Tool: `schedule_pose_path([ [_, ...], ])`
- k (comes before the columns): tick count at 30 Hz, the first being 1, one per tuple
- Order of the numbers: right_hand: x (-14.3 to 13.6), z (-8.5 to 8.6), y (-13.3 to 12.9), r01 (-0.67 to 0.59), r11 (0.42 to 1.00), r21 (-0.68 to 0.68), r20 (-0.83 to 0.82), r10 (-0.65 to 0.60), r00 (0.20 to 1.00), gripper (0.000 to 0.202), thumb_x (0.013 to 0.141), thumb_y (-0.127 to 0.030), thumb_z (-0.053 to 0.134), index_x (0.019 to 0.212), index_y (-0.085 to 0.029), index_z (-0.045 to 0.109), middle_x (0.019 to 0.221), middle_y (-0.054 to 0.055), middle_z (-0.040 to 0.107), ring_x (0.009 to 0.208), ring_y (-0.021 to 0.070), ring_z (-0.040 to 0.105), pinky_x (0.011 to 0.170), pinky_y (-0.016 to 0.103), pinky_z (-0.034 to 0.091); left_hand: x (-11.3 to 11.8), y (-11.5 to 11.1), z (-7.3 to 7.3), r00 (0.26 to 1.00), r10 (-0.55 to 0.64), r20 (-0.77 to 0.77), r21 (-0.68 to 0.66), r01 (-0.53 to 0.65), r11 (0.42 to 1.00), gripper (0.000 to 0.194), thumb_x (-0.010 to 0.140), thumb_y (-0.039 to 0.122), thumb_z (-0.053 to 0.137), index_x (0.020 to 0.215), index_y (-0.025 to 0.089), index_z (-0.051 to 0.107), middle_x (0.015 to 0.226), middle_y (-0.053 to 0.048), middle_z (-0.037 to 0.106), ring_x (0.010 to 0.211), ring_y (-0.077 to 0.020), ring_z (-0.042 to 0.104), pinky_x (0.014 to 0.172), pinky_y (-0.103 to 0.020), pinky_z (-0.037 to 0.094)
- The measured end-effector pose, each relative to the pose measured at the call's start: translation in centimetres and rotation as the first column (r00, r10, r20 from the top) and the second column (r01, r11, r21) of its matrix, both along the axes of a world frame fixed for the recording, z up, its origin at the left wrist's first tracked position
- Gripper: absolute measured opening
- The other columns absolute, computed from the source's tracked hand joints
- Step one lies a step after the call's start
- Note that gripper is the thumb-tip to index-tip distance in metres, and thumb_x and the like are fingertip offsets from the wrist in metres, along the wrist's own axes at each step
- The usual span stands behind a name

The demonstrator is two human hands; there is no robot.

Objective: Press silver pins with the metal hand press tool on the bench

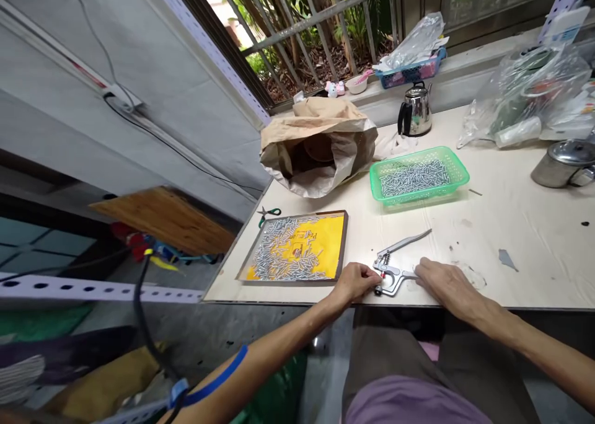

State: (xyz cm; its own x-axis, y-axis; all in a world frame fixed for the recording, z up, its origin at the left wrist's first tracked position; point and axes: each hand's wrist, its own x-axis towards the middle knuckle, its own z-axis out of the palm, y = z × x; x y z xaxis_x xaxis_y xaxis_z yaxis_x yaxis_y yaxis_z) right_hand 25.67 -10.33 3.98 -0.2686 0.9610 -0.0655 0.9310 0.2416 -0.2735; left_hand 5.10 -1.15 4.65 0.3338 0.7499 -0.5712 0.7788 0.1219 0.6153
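Note:
Metal hand pliers with a spring and a C-shaped jaw lie at the table's front edge, their long upper handle raised. My right hand is closed round the end of the lower handle. At the jaw, my left hand pinches its thumb and fingers together; what is between the fingertips is too small to make out. A small red part shows inside the jaw beside those fingertips. Left of this hand is a shallow tray with a yellow lining, covered in many small silvery metal pieces.
A green plastic basket of similar metal pieces stands behind the pliers. Further back are an open brown paper bag and a steel kettle. Small scissors lie by the tray. At right sits a lidded metal pot.

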Motion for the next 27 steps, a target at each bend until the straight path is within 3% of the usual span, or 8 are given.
schedule_pose_path([
  [10, 0.0, -0.2, 0.0, -0.019, 0.999, 0.038, 0.034, 0.018, 0.999, 0.017, 0.087, -0.008, 0.043, 0.077, -0.018, 0.052, 0.076, 0.001, 0.054, 0.061, 0.0130, 0.046, 0.052, 0.028, 0.019, 0.0, 0.1, 0.0, 0.998, -0.033, 0.053, -0.225, 0.044, 0.973, 0.030, 0.057, 0.041, 0.065, 0.048, 0.015, 0.052, 0.038, 0.006, 0.042, 0.039, -0.0060, 0.035, 0.041, -0.021, 0.025],
  [16, -0.1, -0.3, 0.1, -0.038, 0.997, 0.066, 0.056, 0.034, 0.998, 0.017, 0.087, -0.008, 0.043, 0.080, -0.019, 0.054, 0.078, 0.003, 0.055, 0.064, 0.0136, 0.047, 0.052, 0.029, 0.018, 0.0, -0.6, 0.3, 0.999, 0.006, 0.043, -0.258, 0.006, 0.966, 0.027, 0.057, 0.036, 0.065, 0.049, 0.016, 0.050, 0.041, 0.007, 0.043, 0.040, -0.0054, 0.036, 0.041, -0.019, 0.031],
  [20, -0.1, 0.6, 0.2, -0.035, 0.999, -0.025, 0.103, 0.037, 0.994, 0.018, 0.086, -0.006, 0.044, 0.086, -0.019, 0.057, 0.084, 0.004, 0.058, 0.068, 0.0148, 0.051, 0.051, 0.028, 0.023, 0.1, -0.7, -0.1, 1.000, 0.009, 0.008, -0.223, -0.007, 0.975, 0.024, 0.059, 0.034, 0.065, 0.052, 0.015, 0.053, 0.041, 0.007, 0.042, 0.040, -0.0055, 0.036, 0.041, -0.020, 0.032],
  [23, 0.4, 1.3, 0.6, -0.057, 0.994, -0.092, 0.072, 0.063, 0.995, 0.011, 0.088, -0.020, 0.050, 0.094, -0.018, 0.059, 0.096, 0.007, 0.060, 0.078, 0.0178, 0.056, 0.058, 0.028, 0.035, 0.0, -0.7, -0.4, 1.000, 0.009, 0.008, -0.220, -0.007, 0.976, 0.024, 0.059, 0.035, 0.066, 0.053, 0.014, 0.055, 0.041, 0.007, 0.043, 0.039, -0.0055, 0.036, 0.041, -0.019, 0.031],
  [25, 1.2, 1.5, 1.3, -0.055, 0.996, -0.070, 0.036, 0.058, 0.998, 0.033, 0.083, -0.036, 0.061, 0.110, -0.016, 0.057, 0.116, 0.013, 0.056, 0.098, 0.0242, 0.055, 0.074, 0.033, 0.043, -0.1, -0.8, -0.5, 1.000, 0.010, 0.015, -0.212, -0.007, 0.977, 0.025, 0.060, 0.036, 0.065, 0.055, 0.014, 0.056, 0.041, 0.007, 0.043, 0.039, -0.0054, 0.035, 0.040, -0.019, 0.031],
  [27, 2.1, 1.3, 2.5, -0.044, 0.998, -0.044, 0.034, 0.046, 0.998, 0.070, 0.071, -0.046, 0.071, 0.128, -0.014, 0.047, 0.137, 0.020, 0.041, 0.121, 0.0333, 0.042, 0.091, 0.042, 0.040, -0.2, -0.9, -0.5, 1.000, 0.011, 0.026, -0.203, -0.005, 0.979, 0.025, 0.061, 0.037, 0.064, 0.057, 0.014, 0.057, 0.042, 0.007, 0.042, 0.039, -0.0053, 0.034, 0.039, -0.019, 0.031],
])
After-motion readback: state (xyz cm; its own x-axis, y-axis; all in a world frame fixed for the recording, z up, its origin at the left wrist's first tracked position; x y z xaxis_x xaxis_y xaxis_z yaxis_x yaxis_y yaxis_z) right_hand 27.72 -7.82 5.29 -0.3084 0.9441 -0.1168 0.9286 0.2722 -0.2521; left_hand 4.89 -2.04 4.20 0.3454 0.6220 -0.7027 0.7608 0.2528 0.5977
